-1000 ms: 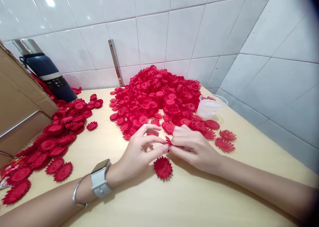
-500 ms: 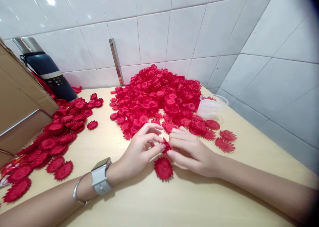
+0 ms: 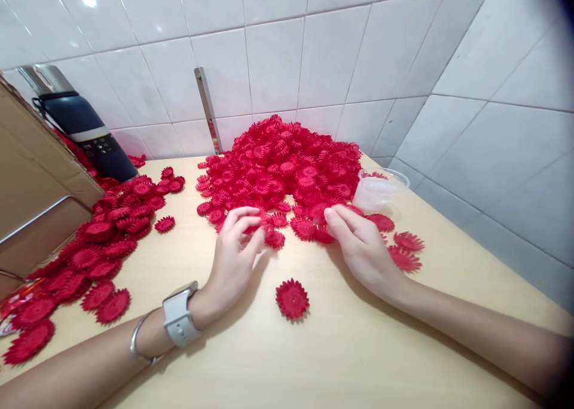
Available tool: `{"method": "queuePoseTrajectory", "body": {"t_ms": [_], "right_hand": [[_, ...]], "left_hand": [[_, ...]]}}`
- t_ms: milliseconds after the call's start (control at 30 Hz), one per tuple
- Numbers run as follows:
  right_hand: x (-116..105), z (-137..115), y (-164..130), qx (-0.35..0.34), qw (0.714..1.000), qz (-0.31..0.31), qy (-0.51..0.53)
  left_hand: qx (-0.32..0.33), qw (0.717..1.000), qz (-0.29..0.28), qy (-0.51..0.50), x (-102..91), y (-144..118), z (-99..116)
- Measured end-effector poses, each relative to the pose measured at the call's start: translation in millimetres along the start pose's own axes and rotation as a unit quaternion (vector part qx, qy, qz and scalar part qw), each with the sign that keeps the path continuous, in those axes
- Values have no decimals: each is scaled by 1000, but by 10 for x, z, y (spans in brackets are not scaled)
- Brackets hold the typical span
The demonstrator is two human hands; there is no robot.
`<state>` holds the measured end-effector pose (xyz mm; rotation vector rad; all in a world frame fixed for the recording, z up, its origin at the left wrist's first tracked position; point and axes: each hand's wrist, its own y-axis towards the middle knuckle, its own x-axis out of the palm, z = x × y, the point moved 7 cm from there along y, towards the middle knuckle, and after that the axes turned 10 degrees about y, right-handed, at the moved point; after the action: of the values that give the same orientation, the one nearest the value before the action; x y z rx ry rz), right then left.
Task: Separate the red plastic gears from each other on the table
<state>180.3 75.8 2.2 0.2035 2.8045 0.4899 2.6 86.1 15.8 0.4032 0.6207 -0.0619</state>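
My left hand (image 3: 238, 247), with a watch and a bangle on the wrist, is at the front left of a pile of red fringed discs (image 3: 287, 164). Its curled fingers and thumb are closed around a blurred red fringed disc (image 3: 265, 222). To the right, my right hand (image 3: 365, 247) pinches another red fringed disc (image 3: 318, 210) between thumb and fingertips, just before the pile. Motion smears both discs and partly hides their edges. A single red disc (image 3: 292, 300) with a toothed rim lies flat on the table between my forearms.
A clear plastic cup (image 3: 379, 192) stands right of the pile. On the left, more red discs (image 3: 101, 232) lie beside a cardboard box (image 3: 40, 188) and a dark blue flask (image 3: 83, 122). A metal strip (image 3: 207, 107) leans on the tiled wall (image 3: 273, 62) behind the table (image 3: 341, 361).
My hands have moved apart and forward to the pile: the left up and leftward, the right up and rightward. The red piece between them is gone from there; the lone disc stays.
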Motion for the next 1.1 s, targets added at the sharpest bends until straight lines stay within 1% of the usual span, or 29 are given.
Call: {"method": "queuePoseTrajectory", "body": {"t_ms": [33, 100, 167, 200, 233, 300, 333, 367, 400, 467, 533, 600, 667, 767, 833, 900, 967, 1033, 1100], "right_hand": [[-1, 9, 1, 6, 1000, 6, 15], [19, -21, -11, -6, 1000, -1, 23], [85, -123, -45, -60, 997, -48, -4], [145, -198, -78, -104, 990, -92, -24], [224, -277, -129, -154, 976, -149, -44], [387, -390, -271, -239, 929, -271, -82], [446, -414, -335, -264, 905, -317, -100], [486, -418, -374, -272, 890, -347, -116], [509, -410, -389, -267, 884, -361, -129], [522, -382, -373, -242, 890, -361, -140], [504, -367, -334, -225, 903, -340, -133], [456, -358, -279, -218, 920, -299, -128], [385, -336, -216, -202, 939, -252, -117], [287, -257, -137, -145, 966, -202, -67], [230, -201, -104, -108, 979, -169, -41], [166, -165, -83, -86, 988, -122, -40], [123, -133, -73, -64, 993, -89, -49], [121, -111, -73, -42, 994, -88, -49], [159, -115, -79, -30, 992, -121, -30]], "left_hand": [[-1, 1000, 7, 0, -2, 5, -19], [4, 1000, 0, -6, 24, 6, -39], [13, 1000, -19, -9, 61, -1, -39], [19, 999, -24, -9, 71, -5, -31], [25, 999, -25, -7, 72, -9, -17], [34, 999, -20, -7, 60, -15, 14], [36, 999, -19, -8, 55, -16, 30], [35, 999, -22, -11, 53, -18, 44], [33, 999, -28, -15, 56, -19, 56], [27, 998, -48, -24, 75, -25, 76], [23, 997, -71, -38, 103, -38, 89], [12, 993, -101, -63, 145, -58, 91], [-9, 985, -144, -100, 206, -82, 84], [-38, 963, -210, -165, 297, -115, 92], [-47, 950, -237, -200, 334, -122, 106], [-55, 942, -248, -221, 355, -120, 103], [-66, 937, -244, -239, 365, -114, 79], [-79, 934, -231, -261, 366, -109, 44], [-91, 932, -213, -280, 362, -105, 10]]}}
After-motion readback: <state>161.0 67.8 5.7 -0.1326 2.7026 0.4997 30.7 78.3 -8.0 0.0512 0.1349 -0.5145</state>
